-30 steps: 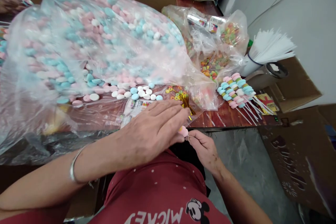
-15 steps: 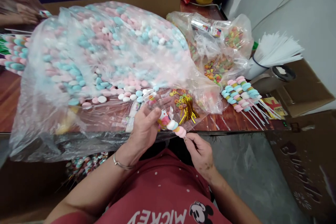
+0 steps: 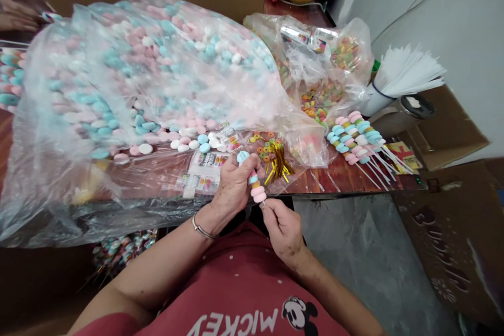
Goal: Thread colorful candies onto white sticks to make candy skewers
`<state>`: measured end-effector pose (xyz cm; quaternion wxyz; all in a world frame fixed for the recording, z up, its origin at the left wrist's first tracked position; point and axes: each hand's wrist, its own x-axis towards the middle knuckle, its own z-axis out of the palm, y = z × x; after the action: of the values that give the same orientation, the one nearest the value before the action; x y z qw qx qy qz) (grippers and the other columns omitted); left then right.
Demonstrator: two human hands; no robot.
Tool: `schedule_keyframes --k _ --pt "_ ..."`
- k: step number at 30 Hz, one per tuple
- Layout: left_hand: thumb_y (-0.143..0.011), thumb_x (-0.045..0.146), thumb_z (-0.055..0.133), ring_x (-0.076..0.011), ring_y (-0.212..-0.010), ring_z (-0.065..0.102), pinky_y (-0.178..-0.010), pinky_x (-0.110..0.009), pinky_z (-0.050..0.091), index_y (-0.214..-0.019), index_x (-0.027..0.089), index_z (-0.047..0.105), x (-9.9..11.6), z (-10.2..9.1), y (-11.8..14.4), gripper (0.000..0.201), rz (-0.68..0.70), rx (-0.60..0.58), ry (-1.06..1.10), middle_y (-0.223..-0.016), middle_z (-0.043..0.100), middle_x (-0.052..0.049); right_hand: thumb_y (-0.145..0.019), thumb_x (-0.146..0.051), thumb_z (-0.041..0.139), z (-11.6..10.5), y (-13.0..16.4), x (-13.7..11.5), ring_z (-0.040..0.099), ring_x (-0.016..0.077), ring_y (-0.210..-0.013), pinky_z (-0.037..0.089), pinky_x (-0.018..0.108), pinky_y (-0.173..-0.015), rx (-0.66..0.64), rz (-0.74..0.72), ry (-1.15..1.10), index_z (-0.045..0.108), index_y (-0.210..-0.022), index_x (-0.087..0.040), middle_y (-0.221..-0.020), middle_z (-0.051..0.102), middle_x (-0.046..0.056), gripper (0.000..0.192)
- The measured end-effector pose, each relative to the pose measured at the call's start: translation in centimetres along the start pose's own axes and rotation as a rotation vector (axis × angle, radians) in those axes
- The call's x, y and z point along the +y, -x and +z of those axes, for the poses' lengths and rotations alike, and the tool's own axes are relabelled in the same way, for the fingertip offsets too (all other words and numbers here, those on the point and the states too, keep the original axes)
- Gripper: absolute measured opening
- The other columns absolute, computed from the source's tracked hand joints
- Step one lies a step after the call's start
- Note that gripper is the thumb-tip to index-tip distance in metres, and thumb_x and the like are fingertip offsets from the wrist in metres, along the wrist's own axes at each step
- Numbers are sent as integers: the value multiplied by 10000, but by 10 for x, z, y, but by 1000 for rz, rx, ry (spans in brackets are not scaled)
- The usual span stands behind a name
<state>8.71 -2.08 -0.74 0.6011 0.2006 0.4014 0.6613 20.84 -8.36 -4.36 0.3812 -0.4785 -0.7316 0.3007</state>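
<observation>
My left hand (image 3: 232, 184) is closed around the upper part of a marshmallow skewer (image 3: 258, 193) with pink, blue and orange pieces. A blue piece shows above my thumb. Below, my right hand (image 3: 285, 227) pinches the stick close under the lowest pink marshmallow. Whether the clear printed wrapper covers the skewer is hidden by my left fingers. Just beyond my hands lie gold twist ties (image 3: 279, 164) and gummy rings (image 3: 266, 144) on plastic. Small printed wrappers (image 3: 205, 181) lie left of my left hand.
A big clear bag of marshmallows (image 3: 173, 68) covers much of the table. Finished skewers (image 3: 356, 139) are stacked at right, near a cup of white sticks (image 3: 380, 98). Bags of gummy rings (image 3: 323, 97) stand behind. Another person's hand (image 3: 18, 14) is at far left.
My left hand has closed around the skewer's upper part, where it was partly open beside a printed wrapper. The skewer is more upright, and my right hand has shifted slightly left.
</observation>
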Motion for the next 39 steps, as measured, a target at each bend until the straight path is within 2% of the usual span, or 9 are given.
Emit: schedule_keyframes --k 4,13,17,21,25,27,29,34,39 --pt "-648 329 827 -118 -573 609 -523 -213 466 -790 156 617 -6 -9 13 307 -77 -41 -77 -658 669 1 -908 -120 472 -2 -8 7 431 119 -490 316 276 -547 237 -313 407 647 -781 -158 -538 570 -6 220" --pt "-574 474 855 -264 -933 691 -825 -371 545 -868 155 689 30 -26 -16 465 38 -21 195 -905 746 -93 -911 -165 477 -6 -2 12 551 113 -572 405 227 -593 83 -225 188 653 -834 -167 -648 652 17 192" --pt "-625 333 845 -161 -671 679 -654 -273 554 -815 155 659 37 -19 -25 320 -8 21 225 -656 665 5 -925 -211 463 -3 1 6 494 87 -542 384 208 -548 -68 -72 -71 642 -822 -172 -637 595 -4 210" --pt "-688 251 811 -74 -469 552 -477 -177 458 -783 156 618 35 -9 -23 235 16 1 197 -527 524 70 -927 -303 459 -1 5 -2 369 69 -450 307 200 -460 -220 244 -448 618 -815 -178 -511 440 -63 231" --pt "-694 270 812 -68 -441 531 -432 -172 423 -758 155 585 26 -6 -20 262 35 33 193 -546 541 59 -898 -313 456 5 3 -5 262 66 -387 225 205 -405 -194 500 -828 569 -773 -188 -436 338 -99 210" --pt "-678 285 826 -66 -420 513 -410 -175 404 -737 155 574 21 -7 -19 289 13 22 195 -542 541 58 -894 -303 438 8 0 -4 225 70 -367 200 213 -387 -138 523 -844 546 -761 -196 -420 300 -109 202" --pt "-666 295 835 -60 -402 493 -399 -175 391 -712 154 561 18 -8 -18 312 -27 17 201 -530 535 58 -898 -282 444 9 -3 -1 287 77 -383 235 222 -403 -80 408 -617 560 -773 -191 -444 360 -89 194" --pt "-673 321 833 -61 -396 485 -394 -175 392 -697 160 535 17 -10 -21 340 -148 63 220 -534 550 49 -902 -126 479 8 -5 5 432 95 -488 305 277 -542 165 -283 278 620 -819 -164 -544 548 -26 168" --pt "-740 395 782 -58 -400 478 -389 -181 396 -697 173 504 22 -12 -28 358 -234 134 223 -558 545 58 -905 -84 496 12 0 8 447 101 -481 299 297 -551 170 -457 434 620 -914 -136 -528 537 -42 135"
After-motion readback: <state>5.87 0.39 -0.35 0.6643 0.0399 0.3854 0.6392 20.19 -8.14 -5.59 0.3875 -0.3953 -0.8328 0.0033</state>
